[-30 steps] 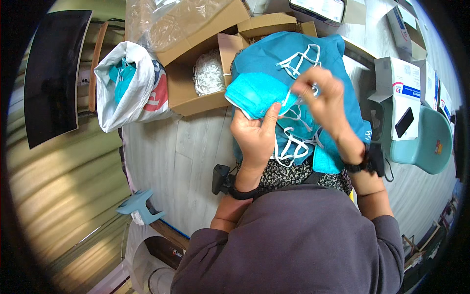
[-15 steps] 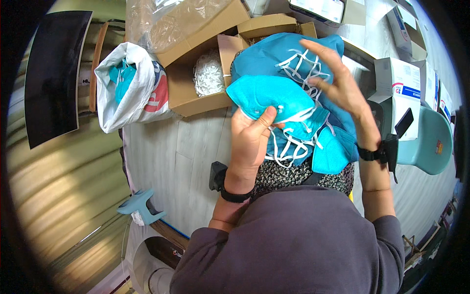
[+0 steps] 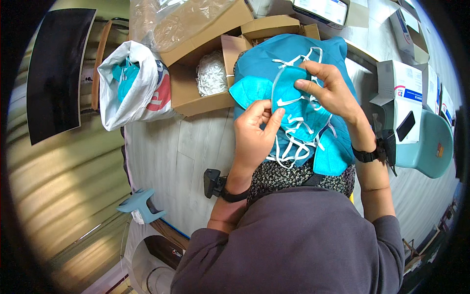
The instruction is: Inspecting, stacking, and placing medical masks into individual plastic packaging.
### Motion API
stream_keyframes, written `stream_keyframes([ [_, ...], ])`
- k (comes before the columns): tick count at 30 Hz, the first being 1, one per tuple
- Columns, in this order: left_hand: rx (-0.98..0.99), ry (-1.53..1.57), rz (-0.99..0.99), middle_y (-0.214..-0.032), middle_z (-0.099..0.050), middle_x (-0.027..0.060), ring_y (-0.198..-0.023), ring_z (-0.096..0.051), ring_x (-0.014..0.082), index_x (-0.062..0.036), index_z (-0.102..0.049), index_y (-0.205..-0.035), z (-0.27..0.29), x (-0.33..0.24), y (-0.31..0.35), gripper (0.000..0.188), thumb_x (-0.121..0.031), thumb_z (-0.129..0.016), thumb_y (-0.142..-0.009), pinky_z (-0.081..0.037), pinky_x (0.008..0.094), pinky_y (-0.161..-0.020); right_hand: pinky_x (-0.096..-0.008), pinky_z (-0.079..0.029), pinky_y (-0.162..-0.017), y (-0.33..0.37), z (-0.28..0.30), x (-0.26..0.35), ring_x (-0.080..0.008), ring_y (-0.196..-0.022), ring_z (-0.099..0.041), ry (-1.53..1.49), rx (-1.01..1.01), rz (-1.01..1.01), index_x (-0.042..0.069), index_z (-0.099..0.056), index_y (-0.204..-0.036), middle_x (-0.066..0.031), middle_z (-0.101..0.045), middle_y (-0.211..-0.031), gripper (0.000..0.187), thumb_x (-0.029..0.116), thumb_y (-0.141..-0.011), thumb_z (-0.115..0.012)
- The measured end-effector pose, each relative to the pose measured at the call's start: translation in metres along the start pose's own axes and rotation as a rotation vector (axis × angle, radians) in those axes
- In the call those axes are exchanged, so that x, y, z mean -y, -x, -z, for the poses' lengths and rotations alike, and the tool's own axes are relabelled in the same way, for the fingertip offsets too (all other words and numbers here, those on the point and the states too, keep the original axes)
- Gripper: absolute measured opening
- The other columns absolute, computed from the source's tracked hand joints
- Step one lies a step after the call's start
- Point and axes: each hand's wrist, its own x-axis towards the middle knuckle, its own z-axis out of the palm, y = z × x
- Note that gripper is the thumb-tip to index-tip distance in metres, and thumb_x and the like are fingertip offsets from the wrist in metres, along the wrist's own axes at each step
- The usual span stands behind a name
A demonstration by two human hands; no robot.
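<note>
My right hand (image 3: 325, 88) is closed, with thumb and fingers pinching the upper edge of a teal face mask (image 3: 289, 88) with white straps. My left hand (image 3: 257, 125) has its thumb and index finger together at that mask's lower left edge, by a white strap; its fingertips partly hide what they grip. Beside them shows the pointed end of a brighter blue mask (image 3: 250, 90), its other part covered. More blue masks lie below on my lap, among them one at the right (image 3: 333, 154), with loose white straps (image 3: 289, 154) over a dark teal cloth (image 3: 264, 51).
An open cardboard box (image 3: 196, 103) at the far left holds a heap of white straps (image 3: 211, 73). Left of it stands a white bag (image 3: 112, 103) with teal masks inside. At the right are several white cartons (image 3: 406, 81) and a pale blue stool (image 3: 433, 142).
My right hand came down from an open position and closed on the teal mask's upper edge. My left hand shifted slightly to the right and turned, its fingers now at the mask edge.
</note>
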Motion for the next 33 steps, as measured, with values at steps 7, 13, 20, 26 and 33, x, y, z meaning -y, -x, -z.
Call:
stream_keyframes([
  [7,-0.11,-0.062,-0.034,-0.08,-0.068,0.0062,-0.07,-0.063,0.006,0.0043,-0.063,-0.091,-0.003,0.002,-0.002,0.008,0.001,-0.07,-0.09,-0.049,0.0217,-0.059,-0.0422,-0.041,-0.088,0.003,-0.017,0.03,-0.0288,-0.092,-0.059,0.448,-0.079,0.44,0.009,-0.068,-0.097,-0.0062,-0.064,-0.089,0.024,0.015,-0.076,-0.078],
  [13,-0.053,-0.368,-0.167,-0.086,-0.067,0.0047,-0.069,-0.059,0.0044,0.0057,-0.065,-0.092,0.0,-0.003,0.005,0.008,0.002,-0.071,-0.089,-0.047,0.019,-0.06,-0.0415,-0.041,-0.093,-0.008,-0.015,0.001,-0.0282,-0.084,-0.057,0.48,-0.101,0.508,0.009,-0.062,-0.08,-0.0055,-0.058,-0.076,0.013,0.011,-0.077,-0.075],
  [20,-0.243,-0.027,0.043,-0.085,-0.069,0.0067,-0.07,-0.063,0.0075,0.0054,-0.065,-0.097,0.009,-0.015,0.017,0.009,-0.002,-0.069,-0.092,-0.052,0.0215,-0.061,-0.0395,-0.043,-0.085,-0.011,0.02,-0.025,-0.0253,-0.081,-0.061,0.708,-0.288,0.418,0.01,-0.07,-0.087,-0.005,-0.068,-0.083,0.005,0.01,-0.082,-0.071],
  [26,-0.29,0.098,-0.083,-0.093,-0.07,0.0093,-0.078,-0.066,0.0111,0.0057,-0.062,-0.102,0.001,0.0,-0.003,0.012,-0.001,-0.067,-0.093,-0.057,0.0258,-0.067,-0.0343,-0.049,-0.061,0.013,-0.041,0.026,-0.0264,-0.069,-0.064,0.122,-0.043,-0.014,0.005,-0.067,-0.09,-0.0104,-0.068,-0.08,0.012,0.012,-0.083,-0.074],
  [33,-0.259,0.178,-0.094,-0.094,-0.069,0.0102,-0.081,-0.065,0.0106,0.0064,-0.06,-0.104,0.0,0.002,-0.001,0.015,0.004,-0.066,-0.091,-0.055,0.0248,-0.069,-0.0402,-0.05,-0.061,0.015,-0.05,0.011,-0.0319,-0.073,-0.064,0.369,-0.025,0.271,0.005,-0.058,-0.086,-0.0116,-0.061,-0.08,0.017,0.001,-0.074,-0.071],
])
